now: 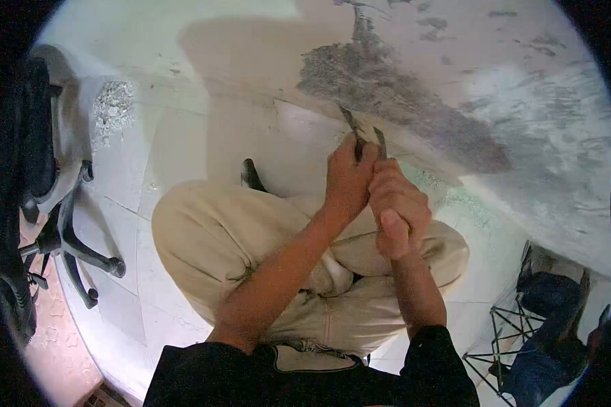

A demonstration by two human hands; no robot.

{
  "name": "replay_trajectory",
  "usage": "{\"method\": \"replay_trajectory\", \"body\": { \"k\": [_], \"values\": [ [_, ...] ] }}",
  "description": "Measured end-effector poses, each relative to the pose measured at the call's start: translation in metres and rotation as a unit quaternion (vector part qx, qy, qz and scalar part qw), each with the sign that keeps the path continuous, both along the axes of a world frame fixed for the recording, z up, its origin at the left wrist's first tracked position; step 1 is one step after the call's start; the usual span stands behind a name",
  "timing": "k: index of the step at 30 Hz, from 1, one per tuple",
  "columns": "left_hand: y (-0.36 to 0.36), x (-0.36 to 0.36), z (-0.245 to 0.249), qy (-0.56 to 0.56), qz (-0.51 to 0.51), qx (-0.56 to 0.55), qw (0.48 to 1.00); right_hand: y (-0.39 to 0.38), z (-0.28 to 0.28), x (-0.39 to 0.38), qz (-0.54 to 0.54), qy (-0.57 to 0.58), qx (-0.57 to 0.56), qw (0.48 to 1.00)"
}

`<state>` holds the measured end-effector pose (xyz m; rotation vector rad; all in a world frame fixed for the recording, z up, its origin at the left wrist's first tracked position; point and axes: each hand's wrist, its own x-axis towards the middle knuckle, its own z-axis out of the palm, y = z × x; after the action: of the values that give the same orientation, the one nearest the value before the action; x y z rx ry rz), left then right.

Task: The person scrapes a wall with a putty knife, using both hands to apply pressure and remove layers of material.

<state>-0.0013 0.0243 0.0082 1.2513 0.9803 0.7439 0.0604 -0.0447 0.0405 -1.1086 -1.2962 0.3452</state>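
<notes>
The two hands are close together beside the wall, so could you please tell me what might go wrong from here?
The left hand and right hand nearly meet, with dark, narrow tool ends sticking out, so a slip might nick a finger. Pale crumbs lie on the floor and could perhaps make footing slippery.

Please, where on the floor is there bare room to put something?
Bare floor lies between the black chair base and the left knee; a smaller patch between the right knee and metal frame. Crowded spots: pale debris by the wall, and around left hand and right hand.
</notes>
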Motion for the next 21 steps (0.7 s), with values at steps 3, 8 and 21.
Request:
{"method": "replay_trajectory", "body": {
  "k": [3, 8, 21],
  "values": [
    [-0.001, -0.001, -0.013, -0.004, -0.053, 0.043, 0.998, -0.003, -0.001, -0.002, 0.026, -0.007, 0.036, 0.999],
    [-0.012, 0.002, -0.031, 0.0, -0.056, 0.152, 0.987, -0.007, 0.002, -0.002, 0.006, -0.001, 0.023, 1.0],
    [-0.007, 0.001, -0.024, 0.077, -0.062, 0.437, 0.894, -0.006, 0.006, -0.007, -0.023, -0.081, 0.051, 0.995]
  ]
}}
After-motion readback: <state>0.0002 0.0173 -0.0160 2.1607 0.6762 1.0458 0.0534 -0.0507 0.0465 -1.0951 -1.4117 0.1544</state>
